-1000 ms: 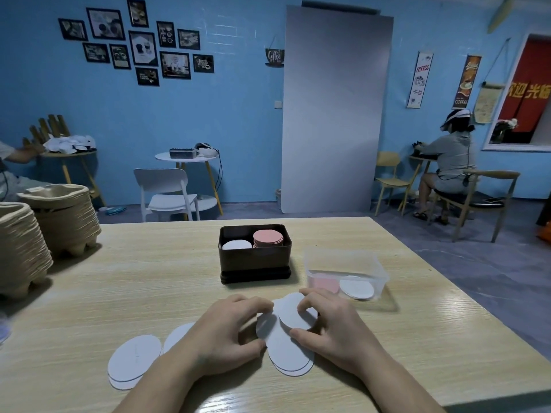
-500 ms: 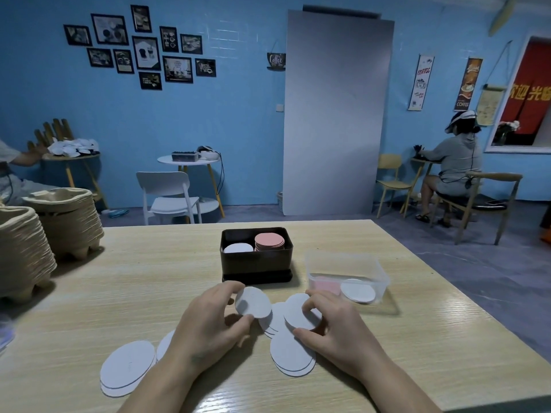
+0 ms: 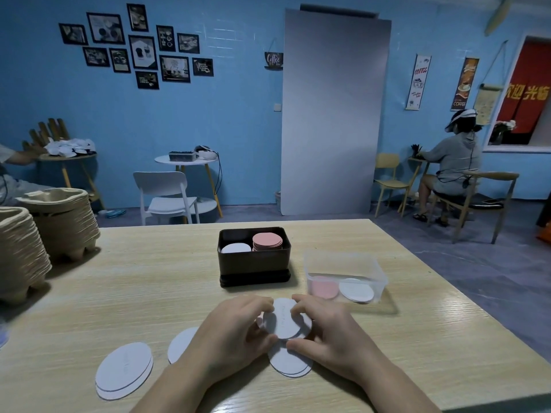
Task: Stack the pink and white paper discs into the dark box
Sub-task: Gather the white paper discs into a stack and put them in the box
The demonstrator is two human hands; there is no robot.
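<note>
The dark box (image 3: pixel 253 265) stands mid-table, with a low white disc pile (image 3: pixel 235 248) on its left side and a taller pink disc stack (image 3: pixel 267 241) on its right. Just in front of it, my left hand (image 3: pixel 229 332) and my right hand (image 3: pixel 325 329) both pinch a small bunch of white discs (image 3: pixel 283 318) between their fingertips. More white discs (image 3: pixel 287 360) lie under the hands. Another white disc (image 3: pixel 180 344) peeks out left of my wrist, and a pair of white discs (image 3: pixel 123 371) sits further left.
A clear plastic tub (image 3: pixel 346 275) to the right of the box holds a pink disc and a white disc. Stacks of brown pulp trays (image 3: pixel 59 222) fill the table's left edge. People sit at small tables by the blue wall.
My left hand carried the single white disc it had lifted over to the right, onto the discs under my right hand. Both hands now close around that bunch.
</note>
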